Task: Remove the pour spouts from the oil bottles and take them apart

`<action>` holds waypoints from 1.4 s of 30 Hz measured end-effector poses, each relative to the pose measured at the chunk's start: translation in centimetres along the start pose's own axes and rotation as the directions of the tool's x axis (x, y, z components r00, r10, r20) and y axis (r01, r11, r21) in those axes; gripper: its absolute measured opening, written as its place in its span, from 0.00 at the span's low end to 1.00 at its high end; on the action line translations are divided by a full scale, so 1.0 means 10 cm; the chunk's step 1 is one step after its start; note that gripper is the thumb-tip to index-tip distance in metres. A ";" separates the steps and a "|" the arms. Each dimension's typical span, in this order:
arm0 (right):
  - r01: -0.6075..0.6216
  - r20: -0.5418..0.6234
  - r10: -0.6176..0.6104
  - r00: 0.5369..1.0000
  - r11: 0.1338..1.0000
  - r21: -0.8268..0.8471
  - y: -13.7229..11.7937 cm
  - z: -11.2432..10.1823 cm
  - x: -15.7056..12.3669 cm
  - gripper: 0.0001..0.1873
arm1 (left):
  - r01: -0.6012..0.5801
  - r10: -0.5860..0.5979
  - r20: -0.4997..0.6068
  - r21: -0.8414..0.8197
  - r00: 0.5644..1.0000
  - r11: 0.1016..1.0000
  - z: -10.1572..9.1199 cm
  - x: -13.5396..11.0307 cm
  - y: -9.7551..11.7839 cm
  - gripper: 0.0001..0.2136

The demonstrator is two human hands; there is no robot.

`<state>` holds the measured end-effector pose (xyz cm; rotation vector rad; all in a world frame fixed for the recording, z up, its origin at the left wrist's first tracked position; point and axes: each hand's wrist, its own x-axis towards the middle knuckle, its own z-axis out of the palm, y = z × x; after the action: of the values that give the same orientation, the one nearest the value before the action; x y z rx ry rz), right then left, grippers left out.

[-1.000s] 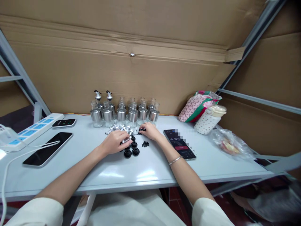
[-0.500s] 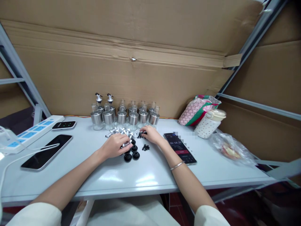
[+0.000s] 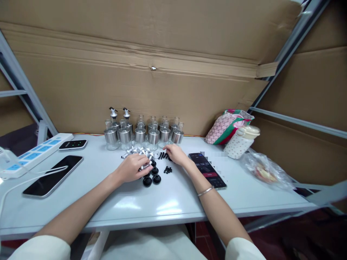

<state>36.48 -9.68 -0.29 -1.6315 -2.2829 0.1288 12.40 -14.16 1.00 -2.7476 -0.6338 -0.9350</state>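
Observation:
My left hand (image 3: pixel 132 167) lies curled over a heap of small silver spout parts (image 3: pixel 138 152) and black round caps (image 3: pixel 151 176) in the middle of the pale table (image 3: pixel 168 202); its fingers close on a silver part. My right hand (image 3: pixel 175 153) rests beside it, fingertips pinched at short black pieces (image 3: pixel 162 155) near a clear disc. A small pile of tiny black bits (image 3: pixel 168 169) lies just below that hand. Behind both hands stand two rows of glass bottles with steel bands (image 3: pixel 141 134); two at the back left carry pourer tops (image 3: pixel 113 112).
A phone showing a timer (image 3: pixel 208 169) lies right of my right wrist. Further right are a patterned pouch (image 3: pixel 227 126), a spotted flask (image 3: pixel 241 141) and a plastic bag (image 3: pixel 267 168). At left lie a large phone (image 3: pixel 51 176), a small device (image 3: pixel 73 144), a power strip (image 3: pixel 35 154). Cardboard walls behind.
The view has tilted slightly. My right hand has slid a little to the right along the black pieces; my left hand stays on the heap.

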 end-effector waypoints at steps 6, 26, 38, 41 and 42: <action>0.015 0.016 -0.015 1.000 1.000 0.011 -0.02 0.00 -0.01 0.14 | -0.002 0.002 -0.003 0.001 1.000 1.000 0.00 0.00 0.00 0.11; 0.060 0.043 -0.060 0.997 0.998 0.002 -0.05 0.07 0.00 0.09 | 0.007 -0.007 0.025 -0.003 1.000 1.000 -0.01 0.00 0.00 0.12; 0.206 -0.055 -0.206 0.977 0.843 0.496 -0.47 -0.21 -0.18 0.18 | 0.143 -0.137 0.065 -0.093 0.988 0.985 0.09 -0.04 -0.08 0.11; 0.211 0.029 -0.276 0.961 0.793 0.571 -0.60 -0.21 -0.22 0.19 | 0.112 -0.110 0.061 -0.044 0.992 0.993 0.10 -0.04 -0.09 0.12; 0.212 0.030 -0.278 0.960 0.794 0.570 -0.62 -0.20 -0.23 0.19 | 0.097 -0.095 0.062 -0.024 0.994 0.995 0.10 -0.03 -0.10 0.12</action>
<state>32.19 -14.17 2.73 -1.0331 -2.2134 0.7726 12.28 -13.13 0.02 -2.8013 -0.7756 -0.8885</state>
